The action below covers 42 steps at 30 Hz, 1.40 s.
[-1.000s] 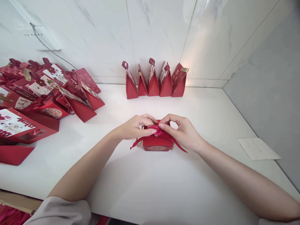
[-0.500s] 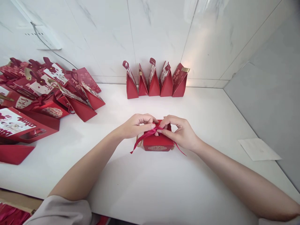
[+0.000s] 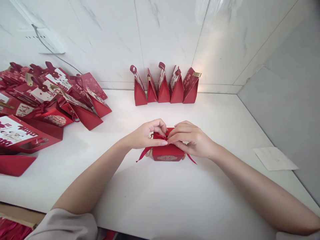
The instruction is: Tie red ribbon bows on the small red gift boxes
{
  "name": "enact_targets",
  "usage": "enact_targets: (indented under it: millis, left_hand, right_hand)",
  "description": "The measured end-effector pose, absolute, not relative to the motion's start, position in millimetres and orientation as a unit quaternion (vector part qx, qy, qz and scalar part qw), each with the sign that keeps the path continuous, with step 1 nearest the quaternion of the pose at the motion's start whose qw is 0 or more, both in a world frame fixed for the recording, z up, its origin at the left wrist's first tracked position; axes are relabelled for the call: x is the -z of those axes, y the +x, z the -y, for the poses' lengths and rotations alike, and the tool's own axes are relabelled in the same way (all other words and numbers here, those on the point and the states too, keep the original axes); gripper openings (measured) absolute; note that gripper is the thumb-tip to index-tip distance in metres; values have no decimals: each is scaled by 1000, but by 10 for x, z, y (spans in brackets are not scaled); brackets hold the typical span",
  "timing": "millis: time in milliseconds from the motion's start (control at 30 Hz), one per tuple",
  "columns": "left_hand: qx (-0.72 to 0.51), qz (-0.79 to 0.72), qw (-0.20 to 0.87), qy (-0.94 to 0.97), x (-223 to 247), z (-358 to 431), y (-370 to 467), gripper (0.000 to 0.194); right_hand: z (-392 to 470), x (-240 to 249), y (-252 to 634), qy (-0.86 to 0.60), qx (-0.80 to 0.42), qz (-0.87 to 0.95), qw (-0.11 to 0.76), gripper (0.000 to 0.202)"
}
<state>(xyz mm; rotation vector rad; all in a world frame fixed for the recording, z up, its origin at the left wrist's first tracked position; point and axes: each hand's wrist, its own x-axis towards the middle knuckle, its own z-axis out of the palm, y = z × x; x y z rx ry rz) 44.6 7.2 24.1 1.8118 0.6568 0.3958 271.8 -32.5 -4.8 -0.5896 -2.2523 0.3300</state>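
Ribbon [image 3: 143, 154] on red box [image 3: 168, 154], mid-table [image 3: 150, 190]; knot area hidden by fingers. Left hand [image 3: 153, 134]: thumb and fingers nearly closed, pinching ribbon. Right hand [image 3: 188, 138]: fingers curled at ribbon, grip unclear.

The single view looks out from the person's head, facing forward and steeply down across the worktop [image 3: 160, 200] to the pale marbled wall [image 3: 170, 40] at its back. The camera sits above the near side, close enough to take in the left hand [image 3: 147, 135] and right hand [image 3: 193, 138] with their forearms, which reach in from the lower corners. Both hands and the red box [image 3: 168, 150] lie around the middle of the view. The field is wide, also covering a grey side panel [image 3: 287, 100] at the right edge and the worktop's near edge at lower left.
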Motion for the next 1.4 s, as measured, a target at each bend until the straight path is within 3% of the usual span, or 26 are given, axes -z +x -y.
enact_targets:
  millis: [267,433,600,733,833,933,1133,1400]
  left_hand:
    - [-127,-253,512,811,-326,-88,396,26]
    - [-111,-267,524,801,-411,-79,358,33]
    - [-141,-286,502,804,-527,-116,277,27]
    - [-109,-358,456,808,-633,-160,186,27]
    - [-30,-422,403,812,-659,-162,163,36]
    - [30,-431,380,818,-634,-145,185,40]
    - [63,-369,428,822,-624,-155,200,36]
    - [48,-330,547,768,-592,-219,148,32]
  right_hand:
    - [345,32,2695,-270,-210,857,386,14]
    - [408,-108,2697,-350,-358,783,370,8]
    - [451,-342,2839,-404,-443,737,312,7]
    - [434,-470,3022,-448,-499,717,189,9]
    - [393,-497,3068,-442,-549,700,117,22]
    - [372,-480,3009,-406,-587,688,132,41]
    - [416,-403,2911,-466,-579,656,130,39]
    - [335,-332,2954,-411,-607,669,126,38]
